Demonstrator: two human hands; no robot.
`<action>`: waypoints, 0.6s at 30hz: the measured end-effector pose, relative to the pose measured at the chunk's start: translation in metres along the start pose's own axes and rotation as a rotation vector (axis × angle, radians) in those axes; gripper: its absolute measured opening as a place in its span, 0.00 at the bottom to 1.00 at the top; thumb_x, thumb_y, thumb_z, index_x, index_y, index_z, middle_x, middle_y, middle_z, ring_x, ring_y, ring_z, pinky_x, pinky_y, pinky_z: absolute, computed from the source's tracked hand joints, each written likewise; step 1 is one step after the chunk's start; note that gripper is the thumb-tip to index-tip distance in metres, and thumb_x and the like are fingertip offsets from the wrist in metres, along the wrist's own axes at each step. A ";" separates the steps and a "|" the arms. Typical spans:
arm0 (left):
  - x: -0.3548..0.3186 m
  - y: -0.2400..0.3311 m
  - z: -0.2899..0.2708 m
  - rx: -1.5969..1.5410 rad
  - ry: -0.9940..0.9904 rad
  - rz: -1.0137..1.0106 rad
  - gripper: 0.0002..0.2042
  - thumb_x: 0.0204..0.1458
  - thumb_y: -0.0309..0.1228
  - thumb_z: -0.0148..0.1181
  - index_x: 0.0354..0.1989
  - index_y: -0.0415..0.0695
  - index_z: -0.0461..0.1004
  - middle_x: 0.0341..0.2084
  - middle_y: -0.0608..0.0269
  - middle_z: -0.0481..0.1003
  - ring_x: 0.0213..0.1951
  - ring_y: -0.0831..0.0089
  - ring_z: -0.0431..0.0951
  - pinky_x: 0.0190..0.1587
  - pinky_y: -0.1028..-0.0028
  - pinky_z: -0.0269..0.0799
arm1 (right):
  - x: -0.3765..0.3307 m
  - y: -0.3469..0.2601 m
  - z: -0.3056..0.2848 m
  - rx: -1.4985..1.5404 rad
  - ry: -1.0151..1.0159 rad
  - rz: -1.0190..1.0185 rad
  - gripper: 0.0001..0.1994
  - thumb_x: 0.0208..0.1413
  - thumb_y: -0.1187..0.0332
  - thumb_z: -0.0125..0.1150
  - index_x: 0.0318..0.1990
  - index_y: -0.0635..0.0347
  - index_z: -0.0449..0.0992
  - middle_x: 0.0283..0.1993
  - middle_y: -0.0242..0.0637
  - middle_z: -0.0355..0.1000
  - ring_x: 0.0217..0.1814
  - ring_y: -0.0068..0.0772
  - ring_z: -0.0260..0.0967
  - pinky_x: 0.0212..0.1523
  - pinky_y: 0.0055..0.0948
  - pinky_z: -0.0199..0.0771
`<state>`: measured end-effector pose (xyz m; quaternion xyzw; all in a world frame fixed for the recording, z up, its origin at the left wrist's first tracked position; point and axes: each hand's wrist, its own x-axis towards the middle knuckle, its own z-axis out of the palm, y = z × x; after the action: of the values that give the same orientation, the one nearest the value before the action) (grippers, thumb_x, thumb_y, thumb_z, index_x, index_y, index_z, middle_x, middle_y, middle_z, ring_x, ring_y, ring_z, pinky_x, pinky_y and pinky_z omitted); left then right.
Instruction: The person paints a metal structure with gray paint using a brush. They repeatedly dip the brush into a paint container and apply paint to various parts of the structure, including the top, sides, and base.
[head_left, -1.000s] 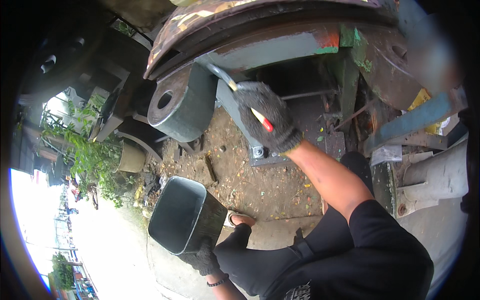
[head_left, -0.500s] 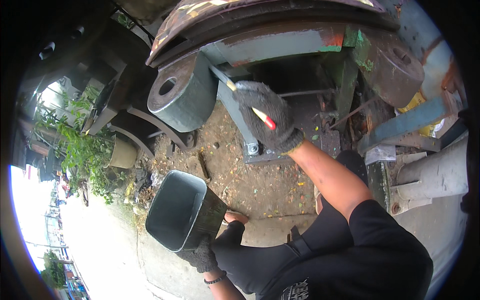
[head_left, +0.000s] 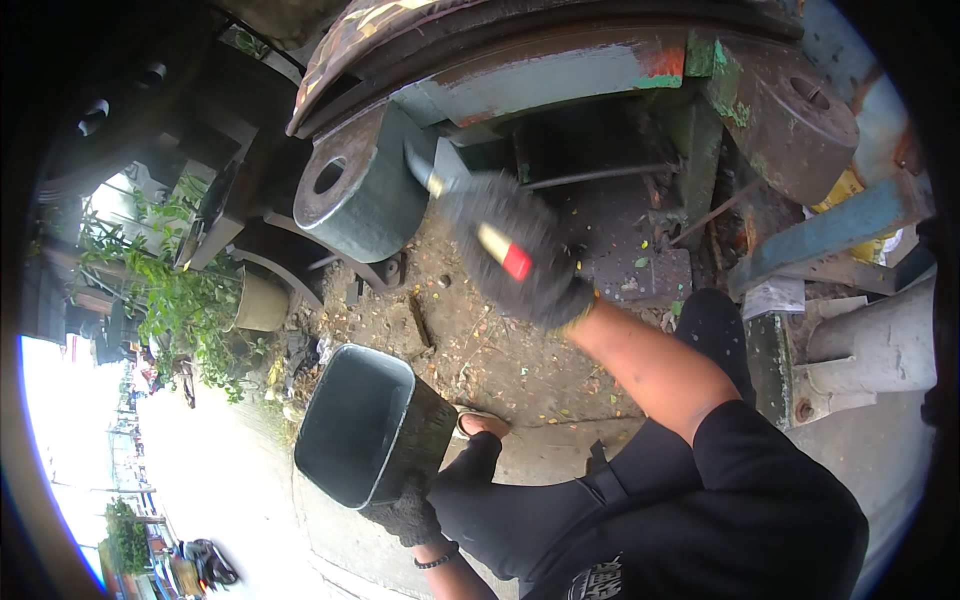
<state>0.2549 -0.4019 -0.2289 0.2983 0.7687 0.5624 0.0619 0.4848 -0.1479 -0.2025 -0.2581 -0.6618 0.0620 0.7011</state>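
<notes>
My right hand [head_left: 540, 285], in a dark knitted glove and blurred by motion, is closed around a paintbrush [head_left: 514, 261] with a pale, red-tipped handle. The bristle end touches or nearly touches the inner side of a thick grey metal lug [head_left: 375, 225] with a round hole, part of a large metal frame. Lower left, my gloved left hand [head_left: 407, 517] grips the bottom of a square dark container [head_left: 432, 425]. Tilted, its mouth shows a grey-coated inside; how much paint it holds I cannot tell.
A grey crossbeam [head_left: 560, 90] with red and green patches links to a brown lug [head_left: 790, 120] at right. A blue bar [head_left: 830, 235] and a pale pipe [head_left: 870, 340] stand right. Potted plant [head_left: 260, 303] at left; a motorcycle [head_left: 208, 563] on the bright road.
My right hand and the brush have shifted left and slightly down along the lug's side. The left hand still holds the container. A motorcycle has come into view at the lower left.
</notes>
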 end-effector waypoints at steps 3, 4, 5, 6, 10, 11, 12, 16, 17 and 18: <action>0.001 -0.002 -0.011 -0.007 0.012 -0.030 0.53 0.37 0.33 0.80 0.76 0.35 0.58 0.69 0.46 0.66 0.67 0.53 0.69 0.72 0.53 0.64 | -0.036 -0.043 0.015 0.128 -0.101 -0.013 0.14 0.57 0.77 0.67 0.51 0.60 0.80 0.53 0.46 0.79 0.56 0.53 0.79 0.56 0.46 0.80; 0.000 0.000 -0.013 0.005 0.021 -0.051 0.52 0.38 0.31 0.78 0.76 0.35 0.58 0.69 0.46 0.66 0.67 0.53 0.69 0.72 0.53 0.64 | -0.042 -0.054 0.013 0.144 -0.147 -0.035 0.15 0.57 0.77 0.67 0.52 0.59 0.80 0.54 0.46 0.79 0.58 0.53 0.79 0.58 0.48 0.80; -0.001 0.003 -0.014 0.015 0.030 -0.074 0.51 0.40 0.29 0.77 0.76 0.35 0.58 0.69 0.46 0.67 0.67 0.54 0.69 0.72 0.53 0.64 | -0.045 -0.064 0.011 0.157 -0.192 -0.057 0.16 0.57 0.76 0.68 0.54 0.59 0.79 0.55 0.46 0.79 0.59 0.53 0.78 0.59 0.49 0.80; -0.002 0.016 -0.015 0.063 0.041 -0.090 0.49 0.41 0.27 0.76 0.76 0.34 0.58 0.69 0.46 0.67 0.66 0.54 0.70 0.72 0.53 0.65 | -0.048 -0.074 0.011 0.155 -0.223 -0.046 0.17 0.57 0.75 0.68 0.55 0.61 0.79 0.56 0.46 0.79 0.60 0.55 0.77 0.61 0.49 0.79; -0.002 0.016 -0.013 -0.009 0.126 -0.056 0.46 0.44 0.21 0.72 0.76 0.33 0.58 0.68 0.48 0.69 0.65 0.56 0.71 0.71 0.54 0.67 | -0.029 -0.043 0.003 0.279 -0.181 0.000 0.14 0.63 0.75 0.64 0.55 0.64 0.80 0.55 0.46 0.80 0.59 0.52 0.78 0.60 0.47 0.79; -0.001 0.015 -0.016 -0.040 0.128 -0.049 0.46 0.44 0.21 0.72 0.76 0.34 0.57 0.67 0.48 0.69 0.65 0.56 0.71 0.70 0.54 0.67 | -0.024 -0.023 -0.005 0.262 -0.145 -0.025 0.13 0.63 0.75 0.66 0.54 0.62 0.81 0.53 0.44 0.81 0.57 0.45 0.80 0.58 0.41 0.81; -0.001 0.013 -0.018 -0.072 0.129 -0.042 0.46 0.44 0.21 0.72 0.76 0.34 0.57 0.67 0.49 0.69 0.65 0.56 0.71 0.70 0.54 0.67 | -0.018 -0.004 -0.013 0.244 -0.109 -0.049 0.12 0.63 0.76 0.67 0.53 0.60 0.82 0.52 0.41 0.82 0.55 0.37 0.81 0.56 0.35 0.82; 0.001 -0.004 -0.023 -0.198 0.110 -0.010 0.49 0.43 0.23 0.74 0.77 0.36 0.55 0.68 0.49 0.67 0.65 0.56 0.71 0.70 0.53 0.68 | -0.003 0.008 -0.052 -0.017 -0.047 0.123 0.08 0.67 0.74 0.63 0.49 0.64 0.83 0.49 0.45 0.82 0.53 0.48 0.81 0.57 0.43 0.80; 0.001 -0.006 -0.025 -0.198 0.105 -0.017 0.49 0.43 0.24 0.74 0.77 0.36 0.54 0.68 0.49 0.67 0.65 0.55 0.70 0.70 0.53 0.67 | 0.001 0.004 -0.054 -0.009 0.021 0.186 0.08 0.67 0.73 0.63 0.50 0.63 0.83 0.49 0.45 0.82 0.53 0.49 0.81 0.57 0.43 0.80; 0.002 -0.005 -0.022 -0.203 0.092 -0.022 0.50 0.42 0.25 0.75 0.77 0.36 0.54 0.69 0.49 0.66 0.66 0.55 0.70 0.70 0.53 0.67 | 0.002 0.002 -0.052 -0.060 0.019 0.144 0.09 0.66 0.74 0.64 0.51 0.63 0.83 0.49 0.45 0.82 0.53 0.49 0.81 0.57 0.43 0.80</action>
<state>0.2421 -0.4202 -0.2246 0.2559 0.7132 0.6496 0.0624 0.5355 -0.1596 -0.2009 -0.3267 -0.6362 0.0900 0.6931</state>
